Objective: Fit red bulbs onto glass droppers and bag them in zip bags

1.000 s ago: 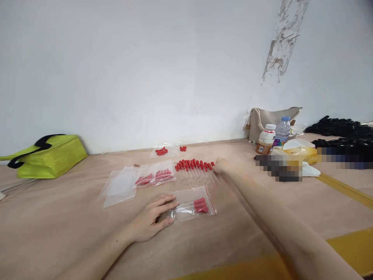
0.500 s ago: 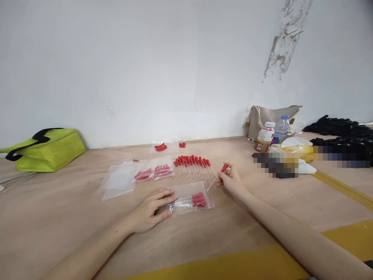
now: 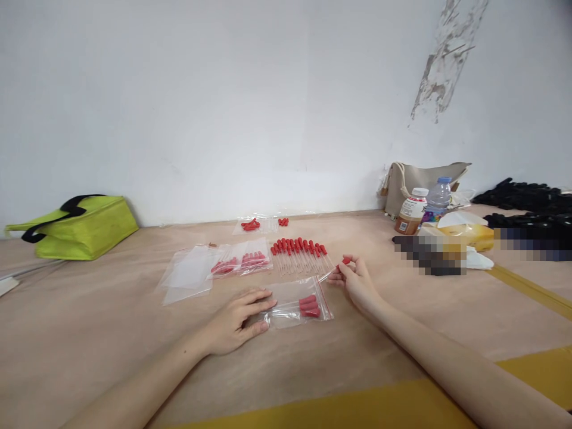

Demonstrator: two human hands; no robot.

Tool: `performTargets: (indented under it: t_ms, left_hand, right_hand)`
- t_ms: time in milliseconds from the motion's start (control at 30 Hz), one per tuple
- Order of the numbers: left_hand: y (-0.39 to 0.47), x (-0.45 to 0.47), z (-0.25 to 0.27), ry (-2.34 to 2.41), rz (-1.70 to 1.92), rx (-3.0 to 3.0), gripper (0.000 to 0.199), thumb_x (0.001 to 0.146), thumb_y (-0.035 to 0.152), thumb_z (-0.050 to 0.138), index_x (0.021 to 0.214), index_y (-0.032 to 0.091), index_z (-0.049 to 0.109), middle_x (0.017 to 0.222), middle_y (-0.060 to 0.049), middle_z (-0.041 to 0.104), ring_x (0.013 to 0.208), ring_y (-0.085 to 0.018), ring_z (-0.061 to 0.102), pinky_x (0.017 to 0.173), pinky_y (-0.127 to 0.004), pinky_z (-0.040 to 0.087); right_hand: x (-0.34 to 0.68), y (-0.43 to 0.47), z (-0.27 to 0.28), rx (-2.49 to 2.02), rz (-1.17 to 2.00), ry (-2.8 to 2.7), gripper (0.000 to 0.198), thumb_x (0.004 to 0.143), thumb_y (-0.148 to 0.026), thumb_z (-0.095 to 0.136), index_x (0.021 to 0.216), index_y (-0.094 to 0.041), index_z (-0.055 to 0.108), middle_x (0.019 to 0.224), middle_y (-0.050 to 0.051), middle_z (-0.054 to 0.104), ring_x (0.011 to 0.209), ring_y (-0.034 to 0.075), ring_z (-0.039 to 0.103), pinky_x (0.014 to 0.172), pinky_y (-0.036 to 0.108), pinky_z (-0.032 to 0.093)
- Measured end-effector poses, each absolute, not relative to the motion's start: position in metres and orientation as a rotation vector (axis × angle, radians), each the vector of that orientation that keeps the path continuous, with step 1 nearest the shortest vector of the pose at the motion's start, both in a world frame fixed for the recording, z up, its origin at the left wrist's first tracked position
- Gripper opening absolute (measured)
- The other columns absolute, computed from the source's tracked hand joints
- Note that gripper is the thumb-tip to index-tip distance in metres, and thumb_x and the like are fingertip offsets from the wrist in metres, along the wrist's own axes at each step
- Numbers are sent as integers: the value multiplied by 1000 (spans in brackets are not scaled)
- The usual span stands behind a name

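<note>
My right hand (image 3: pixel 358 282) pinches a glass dropper with a red rubber bulb (image 3: pixel 346 261). The dropper's thin glass tube slants down to the left, its tip at the open right end of a clear zip bag (image 3: pixel 288 291). Red-bulbed droppers (image 3: pixel 309 306) lie inside that bag, bulbs to the right. My left hand (image 3: pixel 239 320) rests on the bag's left end, fingers stretched out and thumb apart. Behind the bag lies a row of loose droppers (image 3: pixel 298 247), bulbs pointing away from me.
Filled bags of droppers (image 3: pixel 241 262) lie left of the row, beside flat zip bags (image 3: pixel 190 271). Loose red bulbs (image 3: pixel 251 224) sit on plastic near the wall. A lime-green bag (image 3: pixel 96 229) stands far left. Bottles (image 3: pixel 412 211) and a grey pouch (image 3: pixel 429 174) stand right.
My right hand has tilted the dropper flatter, its tube now pointing into the bag's open end. My left hand stays on the bag. The whole view has shifted slightly.
</note>
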State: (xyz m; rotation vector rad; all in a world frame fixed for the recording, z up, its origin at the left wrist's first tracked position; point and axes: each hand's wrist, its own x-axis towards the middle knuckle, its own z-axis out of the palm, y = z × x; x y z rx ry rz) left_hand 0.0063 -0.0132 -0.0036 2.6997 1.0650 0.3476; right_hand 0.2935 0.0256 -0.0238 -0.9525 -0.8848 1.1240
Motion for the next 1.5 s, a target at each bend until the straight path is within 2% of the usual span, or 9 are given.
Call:
performTargets:
  t_ms: [167, 433, 667, 800, 933, 1133, 1233, 1300, 1500]
  left_hand:
    - [-16, 8, 0, 1092, 416, 2692, 53, 87, 40, 42, 135, 28, 24, 136, -3, 36, 124, -21, 32, 101, -41, 28]
    - [-17, 9, 2, 1087, 418, 2678, 52, 86, 40, 43, 134, 28, 27, 135, -2, 37, 123, -20, 33, 102, -38, 28]
    - [-18, 10, 4, 1091, 426, 2665, 52, 86, 39, 44, 134, 28, 27, 135, -3, 37, 122, -22, 34, 101, -40, 29]
    - [-17, 10, 3, 1074, 446, 2670, 51, 86, 39, 45, 133, 28, 28, 134, -3, 39, 121, -22, 35, 100, -41, 30]
    - [-17, 10, 3, 1073, 451, 2680, 51, 86, 39, 45, 133, 28, 28, 134, -3, 39, 121, -23, 36, 100, -41, 31]
    - [-17, 9, 2, 1103, 425, 2678, 51, 86, 40, 44, 133, 28, 29, 134, -3, 39, 122, -23, 34, 101, -41, 30]
    - [-16, 8, 2, 1103, 407, 2682, 50, 86, 40, 44, 133, 28, 30, 134, -3, 39, 123, -23, 33, 101, -42, 29]
    - [-15, 8, 2, 1094, 393, 2687, 47, 86, 39, 43, 131, 29, 32, 135, -2, 38, 123, -22, 33, 101, -42, 29]
    - [-14, 7, 1, 1044, 393, 2700, 41, 87, 37, 43, 128, 30, 39, 135, -2, 38, 123, -22, 33, 100, -41, 30]
  right_hand:
    - [292, 20, -22, -990, 1214, -879, 26, 70, -21, 51, 88, -25, 32, 63, -8, 50, 48, 10, 57, 48, 25, 50]
    - [294, 17, -20, -996, 1223, -858, 24, 71, -19, 52, 85, -24, 34, 59, -8, 52, 48, 10, 57, 48, 24, 49]
    - [288, 13, -24, -1118, 1218, -1289, 25, 58, -24, 68, 74, -15, 52, 61, -3, 58, 50, 8, 53, 48, 20, 44]
    - [286, 15, -30, -1091, 1095, -1405, 27, 54, -25, 71, 72, -16, 54, 64, -1, 61, 58, 12, 57, 56, 24, 47]
    - [282, 17, -34, -1162, 1012, -1461, 19, 59, -31, 67, 66, -18, 55, 62, 0, 62, 55, 14, 58, 50, 24, 46]
    - [280, 14, -25, -1061, 1204, -1588, 21, 71, -38, 53, 69, -18, 59, 56, -2, 59, 48, 12, 55, 43, 21, 42]
    - [284, 17, -24, -1227, 1095, -1430, 21, 71, -39, 53, 72, -18, 55, 49, -5, 53, 32, 7, 41, 32, 19, 31]
    - [288, 22, -26, -1317, 1024, -1424, 21, 70, -39, 53, 74, -18, 54, 49, -5, 52, 30, 6, 37, 30, 19, 28]
    - [315, 53, -26, -1445, 575, -1522, 12, 64, -23, 57, 75, -17, 57, 62, 0, 59, 53, 10, 52, 50, 21, 40]
